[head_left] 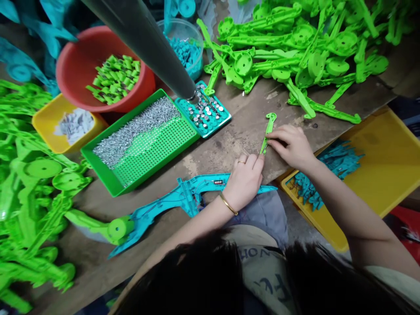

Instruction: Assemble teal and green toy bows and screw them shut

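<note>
- With the left hand, touching the lower end of a slim, bright-green plastic strip with bent fingers; because of a hidden thumb, impossible to tell whether gripping or only pressing.
- With the right hand, pinching the middle of the same strip between thumb and fingertips.
- As for the strip's place: over a worn brown tabletop, near the front edge, hooked end pointing away from the body.
- Below the left hand and forearm, a long, curved, bright-blue plastic shell; at its left end, a green plastic arm with a round disc.
- To the right, beside the table edge, a rectangular yellow plastic tray with heaped, pointed blue pieces.
- Left of the strip, a rectangular green perforated plastic basket, partly covered with small silvery pieces.
- Just beyond, a small blue tray of round silver discs, below the tip of a thick dark-grey cylinder.
- Farther back, a yellow plastic box of pale-grey pieces, a round red bowl of short green pieces, and a clear round tub of small blue pieces.
- Along the left and across the far side, tangled green plastic parts.
</note>
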Tool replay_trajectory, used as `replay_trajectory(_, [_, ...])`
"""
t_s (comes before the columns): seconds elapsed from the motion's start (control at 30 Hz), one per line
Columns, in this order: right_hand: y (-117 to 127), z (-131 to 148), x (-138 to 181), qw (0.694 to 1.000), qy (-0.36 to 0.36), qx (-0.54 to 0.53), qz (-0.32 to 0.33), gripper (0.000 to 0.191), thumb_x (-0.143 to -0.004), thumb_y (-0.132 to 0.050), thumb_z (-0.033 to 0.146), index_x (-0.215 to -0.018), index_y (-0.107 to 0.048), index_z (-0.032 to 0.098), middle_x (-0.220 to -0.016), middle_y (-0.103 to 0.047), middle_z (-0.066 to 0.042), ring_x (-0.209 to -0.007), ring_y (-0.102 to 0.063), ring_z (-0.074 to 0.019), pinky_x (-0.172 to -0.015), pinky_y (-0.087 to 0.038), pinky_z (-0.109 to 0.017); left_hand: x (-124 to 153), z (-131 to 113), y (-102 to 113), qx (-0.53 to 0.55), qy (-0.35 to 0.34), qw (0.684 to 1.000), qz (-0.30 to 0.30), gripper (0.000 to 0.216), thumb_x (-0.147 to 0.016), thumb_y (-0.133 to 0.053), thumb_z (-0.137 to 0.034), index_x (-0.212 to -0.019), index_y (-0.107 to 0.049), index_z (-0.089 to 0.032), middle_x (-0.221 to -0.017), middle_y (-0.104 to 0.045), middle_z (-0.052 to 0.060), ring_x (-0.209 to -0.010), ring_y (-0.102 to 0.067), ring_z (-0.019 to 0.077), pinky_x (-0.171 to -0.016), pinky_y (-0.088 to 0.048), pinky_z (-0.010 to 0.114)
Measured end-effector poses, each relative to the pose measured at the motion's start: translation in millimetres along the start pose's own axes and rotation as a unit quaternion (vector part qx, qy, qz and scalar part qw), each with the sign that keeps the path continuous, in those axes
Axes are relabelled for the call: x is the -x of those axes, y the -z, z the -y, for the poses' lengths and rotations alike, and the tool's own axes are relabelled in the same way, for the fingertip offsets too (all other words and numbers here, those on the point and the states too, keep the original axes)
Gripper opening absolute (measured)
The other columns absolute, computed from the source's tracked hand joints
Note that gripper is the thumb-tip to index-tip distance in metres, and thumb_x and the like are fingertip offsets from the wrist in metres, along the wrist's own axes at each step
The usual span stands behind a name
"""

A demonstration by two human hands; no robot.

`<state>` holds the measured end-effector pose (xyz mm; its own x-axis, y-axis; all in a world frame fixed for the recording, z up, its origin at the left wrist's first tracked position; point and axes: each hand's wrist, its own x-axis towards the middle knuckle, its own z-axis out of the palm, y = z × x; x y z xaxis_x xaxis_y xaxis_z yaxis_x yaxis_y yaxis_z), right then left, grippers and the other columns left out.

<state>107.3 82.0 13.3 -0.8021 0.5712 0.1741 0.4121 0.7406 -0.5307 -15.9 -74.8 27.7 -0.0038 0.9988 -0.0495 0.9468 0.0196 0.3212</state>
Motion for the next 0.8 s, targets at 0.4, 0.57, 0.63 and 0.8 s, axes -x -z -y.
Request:
replay_trajectory(0.4, [13, 10, -33, 0.991, -0.06, 0.008, 0.123, 0.006, -0.073, -0.059, 0.017, -0.077, -0.059, 0.02, -0.077, -0.065, -0.001, -0.07, -0.056, -0.0174, -0.069, -0.034, -0.032, 0, 1, -1, 0.002, -0.002, 1.0, 0.002, 0.044, -0.089, -0.041, -0.015, -0.133, -0.047, -0.007, -0.11, -0.057, 0.014, -0.1, -0.05, 0.0282, -0.084, -0.046, 0.041])
replay_trajectory(0.57, [12, 7, -26, 0.994, -0.066, -0.028, 0.086, 0.007, -0.075, -0.056, 0.018, -0.079, -0.06, 0.02, -0.079, -0.063, -0.003, -0.069, -0.054, -0.0161, -0.065, -0.036, -0.03, -1, 0, -1, 0.011, 0.002, 1.0, 0.002, 0.044, -0.089, -0.041, -0.014, -0.132, -0.047, -0.008, -0.109, -0.057, 0.014, -0.102, -0.05, 0.0283, -0.086, -0.046, 0.042])
replay_trajectory(0.63, [14, 5, -24, 0.987, -0.074, -0.08, 0.117, 0.01, -0.075, -0.056, 0.019, -0.083, -0.062, 0.019, -0.077, -0.063, -0.002, -0.065, -0.053, -0.0145, -0.063, -0.038, -0.029, -1, 0, -1, 0.01, 0.003, 1.0, 0.002, 0.044, -0.088, -0.042, -0.014, -0.131, -0.047, -0.008, -0.109, -0.057, 0.014, -0.102, -0.05, 0.0282, -0.085, -0.046, 0.042])
replay_trajectory(0.8, [8, 6, -30, 0.983, -0.142, -0.065, 0.094, 0.01, -0.066, -0.06, 0.016, -0.076, -0.059, 0.019, -0.073, -0.062, 0.0, -0.065, -0.052, -0.0137, -0.063, -0.039, -0.029, -1, 0, -3, 0.005, -0.006, 1.0, -0.011, 0.043, -0.089, -0.042, -0.014, -0.13, -0.049, -0.006, -0.109, -0.057, 0.014, -0.101, -0.049, 0.0279, -0.088, -0.046, 0.042])
